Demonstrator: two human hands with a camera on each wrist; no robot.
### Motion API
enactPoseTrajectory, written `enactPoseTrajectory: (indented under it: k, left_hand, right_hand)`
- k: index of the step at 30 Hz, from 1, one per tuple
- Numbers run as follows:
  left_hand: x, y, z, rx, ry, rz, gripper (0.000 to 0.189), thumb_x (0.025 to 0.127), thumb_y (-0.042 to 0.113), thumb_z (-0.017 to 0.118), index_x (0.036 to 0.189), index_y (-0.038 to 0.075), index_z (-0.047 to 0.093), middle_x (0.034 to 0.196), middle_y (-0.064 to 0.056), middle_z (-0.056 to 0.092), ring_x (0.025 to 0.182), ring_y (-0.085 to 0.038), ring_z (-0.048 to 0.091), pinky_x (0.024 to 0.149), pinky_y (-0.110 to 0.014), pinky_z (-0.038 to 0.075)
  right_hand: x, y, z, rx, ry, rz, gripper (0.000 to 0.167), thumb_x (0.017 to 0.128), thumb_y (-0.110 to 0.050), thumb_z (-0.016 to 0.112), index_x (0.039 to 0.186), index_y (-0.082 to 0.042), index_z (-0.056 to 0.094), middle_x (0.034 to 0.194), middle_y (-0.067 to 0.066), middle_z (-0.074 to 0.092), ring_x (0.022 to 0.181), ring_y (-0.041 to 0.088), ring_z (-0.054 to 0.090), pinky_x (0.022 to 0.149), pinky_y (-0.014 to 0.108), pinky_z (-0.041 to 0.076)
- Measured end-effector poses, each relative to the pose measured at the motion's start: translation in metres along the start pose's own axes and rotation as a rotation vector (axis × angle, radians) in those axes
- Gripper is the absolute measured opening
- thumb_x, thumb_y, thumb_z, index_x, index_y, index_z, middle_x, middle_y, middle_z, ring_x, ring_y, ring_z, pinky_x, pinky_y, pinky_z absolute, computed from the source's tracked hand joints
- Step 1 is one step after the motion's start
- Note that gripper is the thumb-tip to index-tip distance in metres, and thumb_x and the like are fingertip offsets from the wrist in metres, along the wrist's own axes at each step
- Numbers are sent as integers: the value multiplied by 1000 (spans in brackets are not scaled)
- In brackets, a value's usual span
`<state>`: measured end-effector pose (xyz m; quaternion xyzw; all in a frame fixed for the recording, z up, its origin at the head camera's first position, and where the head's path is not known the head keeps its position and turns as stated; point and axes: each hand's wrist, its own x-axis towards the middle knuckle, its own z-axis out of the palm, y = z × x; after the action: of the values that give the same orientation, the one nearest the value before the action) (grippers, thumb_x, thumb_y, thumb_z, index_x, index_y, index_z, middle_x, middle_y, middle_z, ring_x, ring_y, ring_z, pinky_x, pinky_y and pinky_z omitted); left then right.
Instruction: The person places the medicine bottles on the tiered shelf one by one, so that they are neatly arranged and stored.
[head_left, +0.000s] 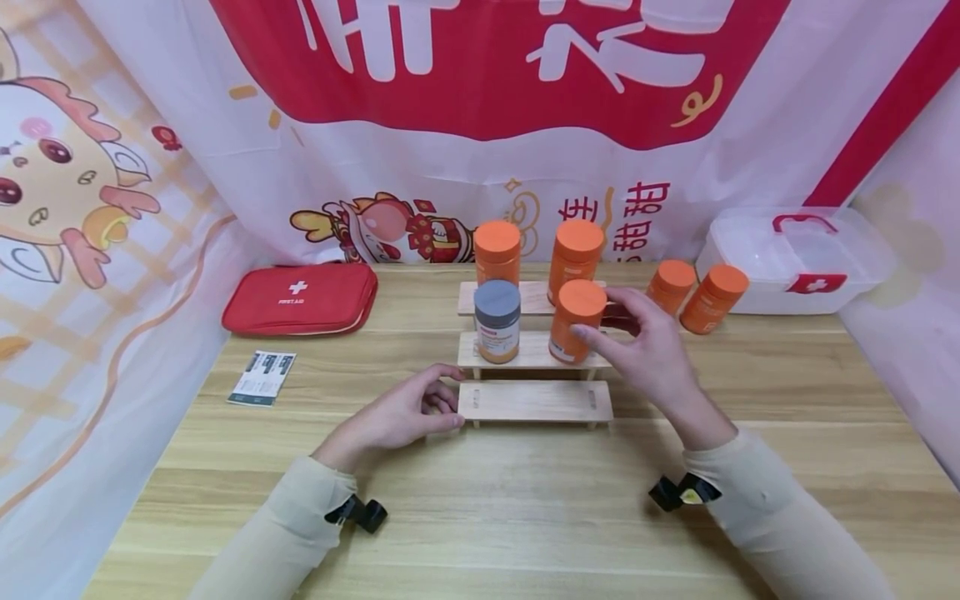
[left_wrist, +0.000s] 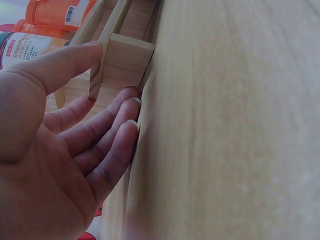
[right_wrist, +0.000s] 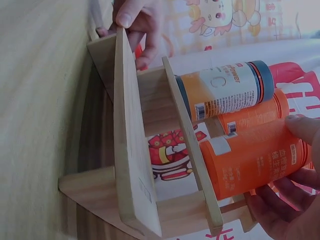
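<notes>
A three-step wooden display rack (head_left: 534, 400) stands mid-table. My left hand (head_left: 408, 408) pinches the left end of its lowest step; in the left wrist view the thumb (left_wrist: 75, 60) lies against the board's edge, with the other fingers below. On the right of the middle step, an orange supplement bottle (head_left: 576, 321) stands between the thumb and fingers of my right hand (head_left: 656, 358), its base at the board. To its left is a grey-lidded bottle (head_left: 498, 325) with a white label. Two orange bottles, one at left (head_left: 497, 250) and one at right (head_left: 577, 250), occupy the top step.
Two more orange bottles (head_left: 671, 283) stand on the table right of the rack, before a clear lidded first-aid box (head_left: 795, 258). At the left lie a red first-aid pouch (head_left: 300, 300) and a small printed card (head_left: 262, 377). A printed cloth (head_left: 420, 150) hangs behind.
</notes>
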<state>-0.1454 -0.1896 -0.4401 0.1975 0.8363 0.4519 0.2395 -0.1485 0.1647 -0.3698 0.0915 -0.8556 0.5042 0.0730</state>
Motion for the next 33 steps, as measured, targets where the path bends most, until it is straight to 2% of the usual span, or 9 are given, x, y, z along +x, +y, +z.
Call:
enactPoseTrajectory:
  k: [11,20,33]
  left_hand:
    - [0,0,0,1,-3,-9,58,99,19,80,148,11,51,116,-9,73,102,-18,70,91,-36,61]
    - [0,0,0,7,-1,-13,58,99,20,80,148,11,51,115,-9,73,101,-18,70,89,-34,61]
    - [1,0,0,9,-3,-10,58,99,21,80,148,11,51,115,-8,73,101,-18,70,89,-34,60]
  right_hand:
    - [-2,-1,4,53,10,63,65,98,-25,83,153,-7,54,148,14,61,133,37,63,117,56,52]
    - [-2,-5,-1,70,-22,89,67,99,-27,81,156,-7,51,150,16,60,134,38,61,117,59,50]
    - [-4,-4,1,79,-1,72,65,98,-26,83,152,-6,53,150,15,59,133,38,62,117,57,51]
